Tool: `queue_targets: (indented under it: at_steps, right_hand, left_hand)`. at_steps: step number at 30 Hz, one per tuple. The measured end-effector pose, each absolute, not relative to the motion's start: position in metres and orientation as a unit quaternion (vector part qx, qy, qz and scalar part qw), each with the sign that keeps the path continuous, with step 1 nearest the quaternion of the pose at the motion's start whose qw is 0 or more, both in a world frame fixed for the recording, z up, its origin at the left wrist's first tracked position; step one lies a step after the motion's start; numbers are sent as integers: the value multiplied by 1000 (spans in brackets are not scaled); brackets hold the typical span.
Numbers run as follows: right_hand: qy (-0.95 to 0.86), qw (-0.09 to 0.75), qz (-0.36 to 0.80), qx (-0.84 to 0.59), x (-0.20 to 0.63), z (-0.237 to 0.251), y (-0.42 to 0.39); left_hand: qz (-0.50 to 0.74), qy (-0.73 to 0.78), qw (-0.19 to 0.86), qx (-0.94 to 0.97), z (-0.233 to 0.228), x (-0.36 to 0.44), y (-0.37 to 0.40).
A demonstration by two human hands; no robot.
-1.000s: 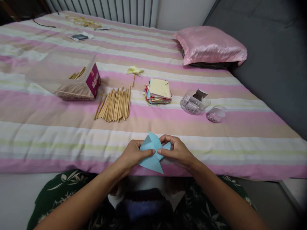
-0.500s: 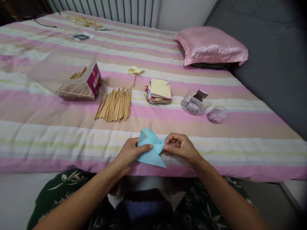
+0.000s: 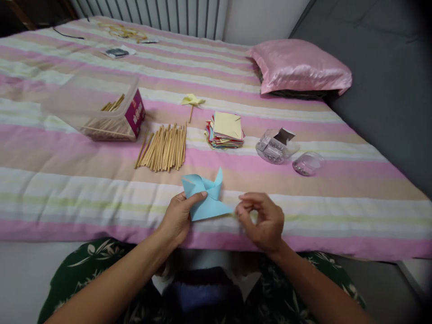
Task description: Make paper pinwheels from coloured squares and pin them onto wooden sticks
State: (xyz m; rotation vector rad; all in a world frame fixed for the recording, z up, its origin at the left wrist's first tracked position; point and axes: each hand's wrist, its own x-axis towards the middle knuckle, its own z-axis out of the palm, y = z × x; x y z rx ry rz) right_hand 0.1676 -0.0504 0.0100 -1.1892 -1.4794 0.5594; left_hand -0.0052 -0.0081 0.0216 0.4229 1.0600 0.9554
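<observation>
Bed [image 3: 67, 189], covered in a pink, beige and white striped quilt: all items are carried on it. Pink satin pillow [image 3: 300, 67] lies at the far right.

Clear plastic tub with a magenta label [image 3: 97, 105], tipped on its side, holds a few wooden sticks; a loose bundle of wooden sticks [image 3: 164, 147] lies just beside it.

Stack of coloured paper squares [image 3: 225, 130], a small yellow paper pinwheel on a stick [image 3: 192, 102] behind it, and two small clear containers [image 3: 276, 146] to the right are well apart from the hands; nothing blocks the work.

Light blue folded paper pinwheel form [image 3: 205, 198]: held over the near edge of the bed, pinched by the left hand [image 3: 177, 218] alone.

Right hand [image 3: 265, 220]: released from the paper since half a second ago; fingers are curled, thumb to fingertip, whether anything small is pinched cannot be told. Folding is judged finished.
</observation>
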Motion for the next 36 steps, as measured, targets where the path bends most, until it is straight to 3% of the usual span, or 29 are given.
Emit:
queue_targets:
  at_steps: [3,7,23,36]
  right_hand:
    - [-736,474,215,-434,154,1,-61]
    - [-759,422,218,-445,137,-18,-68]
    - [-670,497,212,-509,132,-6,-67]
    - [-484,533,395,-571,131,-9,-61]
  left_hand:
    - [451,471,735,185,22,-5,-8]
    - [431,471,748,180,22,-6,-8]
    - [428,445,757,215,25,-4,-14]
    - [448,460,707,296,18,2,-22]
